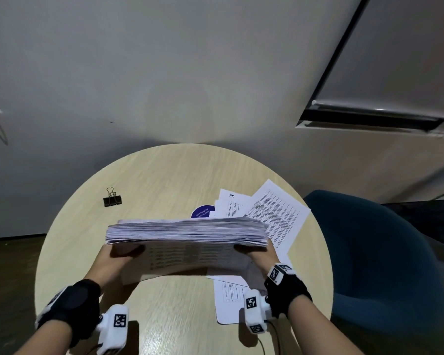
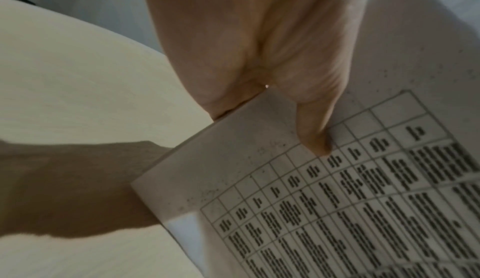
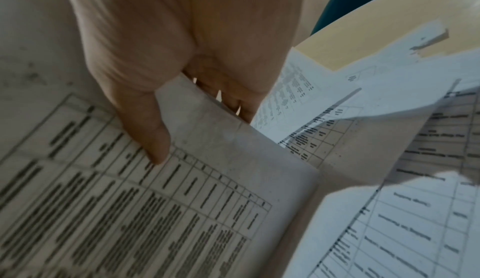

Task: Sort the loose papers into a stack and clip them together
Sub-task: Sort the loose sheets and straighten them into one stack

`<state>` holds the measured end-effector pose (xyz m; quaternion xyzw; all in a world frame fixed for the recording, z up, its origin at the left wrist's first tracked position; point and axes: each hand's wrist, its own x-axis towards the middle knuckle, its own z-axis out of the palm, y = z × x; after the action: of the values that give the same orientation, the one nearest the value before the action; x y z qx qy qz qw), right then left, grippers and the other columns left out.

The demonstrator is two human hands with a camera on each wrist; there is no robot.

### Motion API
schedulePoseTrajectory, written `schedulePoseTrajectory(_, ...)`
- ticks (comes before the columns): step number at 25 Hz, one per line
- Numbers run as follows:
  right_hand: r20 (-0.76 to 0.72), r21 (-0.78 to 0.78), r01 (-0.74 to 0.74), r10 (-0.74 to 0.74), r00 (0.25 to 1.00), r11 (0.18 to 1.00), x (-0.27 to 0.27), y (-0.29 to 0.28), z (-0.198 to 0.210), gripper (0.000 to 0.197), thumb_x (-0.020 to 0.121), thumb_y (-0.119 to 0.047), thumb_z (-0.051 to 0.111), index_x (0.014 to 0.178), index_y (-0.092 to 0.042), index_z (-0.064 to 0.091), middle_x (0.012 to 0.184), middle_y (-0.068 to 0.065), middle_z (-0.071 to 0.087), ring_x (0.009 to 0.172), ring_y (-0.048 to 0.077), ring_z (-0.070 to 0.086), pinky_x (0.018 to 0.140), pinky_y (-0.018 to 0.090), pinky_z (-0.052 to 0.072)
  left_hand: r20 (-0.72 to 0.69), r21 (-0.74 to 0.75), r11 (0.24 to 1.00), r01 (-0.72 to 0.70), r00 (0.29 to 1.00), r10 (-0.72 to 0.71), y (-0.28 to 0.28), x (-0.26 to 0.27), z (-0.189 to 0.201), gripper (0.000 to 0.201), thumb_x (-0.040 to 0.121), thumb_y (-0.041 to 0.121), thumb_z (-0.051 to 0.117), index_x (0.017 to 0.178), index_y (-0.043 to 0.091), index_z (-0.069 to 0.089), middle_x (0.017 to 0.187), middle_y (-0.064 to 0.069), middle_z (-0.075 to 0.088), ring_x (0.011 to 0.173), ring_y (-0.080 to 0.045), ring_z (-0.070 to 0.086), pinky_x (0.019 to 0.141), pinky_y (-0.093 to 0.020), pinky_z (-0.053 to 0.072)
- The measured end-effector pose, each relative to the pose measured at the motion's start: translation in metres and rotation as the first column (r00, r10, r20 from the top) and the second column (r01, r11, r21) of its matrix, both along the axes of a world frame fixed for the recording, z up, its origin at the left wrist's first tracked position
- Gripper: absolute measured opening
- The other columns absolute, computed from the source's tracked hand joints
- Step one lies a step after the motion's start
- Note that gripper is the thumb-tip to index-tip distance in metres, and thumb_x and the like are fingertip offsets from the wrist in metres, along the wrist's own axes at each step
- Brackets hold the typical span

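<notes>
A thick stack of printed papers (image 1: 187, 231) is held upright above the round wooden table (image 1: 164, 175), its long edge facing up. My left hand (image 1: 124, 252) grips the stack's left side, thumb (image 2: 315, 136) on the near printed sheet (image 2: 350, 200). My right hand (image 1: 251, 251) grips the right side, its thumb (image 3: 153, 138) pressed on the tabled page (image 3: 130, 210), fingers behind. A black binder clip (image 1: 112, 198) lies alone at the table's far left. Loose sheets (image 1: 274, 213) lie on the table to the right, and another sheet (image 1: 228, 301) near my right wrist.
A blue round sticker (image 1: 201, 212) shows behind the stack. A dark teal chair (image 1: 374, 252) stands right of the table. A plain wall rises behind the table. Bare tabletop (image 2: 64, 89) lies left of the stack.
</notes>
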<state>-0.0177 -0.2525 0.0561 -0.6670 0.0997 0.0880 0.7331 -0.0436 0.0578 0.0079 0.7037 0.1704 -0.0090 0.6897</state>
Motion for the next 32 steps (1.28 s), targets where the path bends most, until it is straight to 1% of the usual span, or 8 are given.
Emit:
schedulePoseTrajectory(7, 0.037, -0.155, 0.058, -0.053, 0.998, 0.986, 0.031, -0.02, 0.0, 0.031, 0.08, 0.013, 0.066, 0.096, -0.014, 0.065, 0.085, -0.003, 0.074, 0.075, 0.007, 0.069, 0.07, 0.021, 0.053, -0.056, 0.005, 1.0, -0.008, 0.998, 0.009, 0.008, 0.002, -0.007, 0.021, 0.083, -0.002, 0.067, 0.093, 0.016, 0.064, 0.105, -0.02, 0.071, 0.096, -0.032, 0.066, 0.089, -0.043, 0.05)
schedulePoseTrajectory(13, 0.035, -0.21, 0.064, -0.058, 0.998, 0.976, 0.035, -0.001, -0.002, 0.04, 0.071, 0.008, 0.077, 0.098, -0.017, 0.062, 0.102, 0.011, 0.071, 0.09, 0.022, 0.07, 0.082, 0.032, 0.057, -0.027, -0.11, 0.993, -0.041, 0.999, 0.038, -0.013, -0.002, 0.007, 0.016, 0.087, -0.005, 0.059, 0.098, 0.006, 0.063, 0.078, -0.002, 0.076, 0.06, -0.006, 0.07, 0.054, -0.021, 0.054)
schedulePoseTrajectory(16, 0.131, -0.33, 0.115, -0.075, 0.988, 0.937, 0.04, -0.007, 0.02, 0.065, 0.073, -0.004, 0.08, 0.126, -0.021, 0.046, 0.116, 0.001, 0.057, 0.099, 0.008, 0.06, 0.082, 0.013, 0.047, 0.025, -0.012, 0.999, -0.03, 0.999, 0.03, -0.005, 0.005, 0.011, 0.016, 0.087, -0.002, 0.062, 0.098, 0.01, 0.065, 0.098, -0.014, 0.073, 0.068, -0.012, 0.069, 0.06, -0.022, 0.053)
schedulePoseTrajectory(19, 0.402, -0.744, 0.175, 0.223, 0.888, 0.644, 0.05, 0.0, 0.041, 0.104, 0.064, -0.03, 0.085, 0.145, -0.035, 0.02, 0.148, 0.003, 0.026, 0.139, 0.017, 0.026, 0.117, 0.035, 0.018, 0.128, 0.114, 0.993, 0.027, 0.991, -0.042, -0.004, 0.017, 0.032, 0.027, 0.084, -0.01, 0.062, 0.094, 0.015, 0.066, 0.075, 0.011, 0.075, 0.078, -0.015, 0.064, 0.058, -0.009, 0.051)
schedulePoseTrajectory(22, 0.205, -0.951, 0.009, 0.61, 0.766, 0.308, 0.058, 0.032, 0.054, 0.086, 0.073, -0.034, 0.077, 0.145, -0.028, 0.031, 0.147, 0.005, 0.041, 0.142, 0.022, 0.026, 0.121, 0.048, 0.001, 0.292, 0.38, 0.914, 0.145, 0.919, -0.267, -0.016, 0.029, 0.072, 0.024, 0.086, 0.002, 0.066, 0.091, 0.026, 0.066, 0.087, 0.005, 0.073, 0.081, -0.001, 0.063, 0.072, -0.015, 0.049)
schedulePoseTrajectory(25, 0.252, -0.892, -0.084, 0.642, 0.724, 0.444, 0.062, 0.052, 0.06, 0.025, 0.075, -0.01, 0.051, 0.096, -0.015, 0.064, 0.088, 0.012, 0.069, 0.09, 0.03, 0.061, 0.091, 0.041, 0.046, 0.478, 0.552, 0.832, -0.051, 0.837, -0.266, -0.025, 0.037, 0.102, 0.024, 0.081, 0.011, 0.067, 0.083, 0.034, 0.058, 0.083, 0.001, 0.063, 0.083, -0.008, 0.056, 0.079, -0.029, 0.046)
schedulePoseTrajectory(29, 0.4, -0.6, -0.052, 0.356, 0.844, 0.798, 0.054, 0.052, 0.06, 0.025, 0.073, 0.002, 0.046, 0.082, -0.01, 0.065, 0.066, 0.005, 0.054, 0.059, 0.01, 0.044, 0.054, 0.026, 0.037, 0.567, 0.295, 0.776, -0.558, 0.755, 0.328, -0.019, 0.041, 0.104, 0.084, 0.065, 0.02, 0.085, 0.134, 0.022, 0.037, 0.129, -0.003, 0.043, 0.125, -0.02, 0.036, 0.107, -0.015, 0.022)
schedulePoseTrajectory(32, 0.357, -0.241, -0.083, 0.168, 0.919, 0.967, 0.043, 0.051, 0.061, 0.016, 0.088, -0.002, 0.059, 0.089, -0.016, 0.067, 0.074, -0.007, 0.063, 0.066, 0.003, 0.053, 0.062, 0.019, 0.044, 0.367, 0.008, 0.958, -0.286, 0.892, 0.263, -0.009, 0.043, 0.082, 0.1, 0.064, 0.034, 0.086, 0.142, 0.018, 0.025, 0.137, -0.015, 0.046, 0.128, -0.027, 0.047, 0.113, -0.038, 0.031)
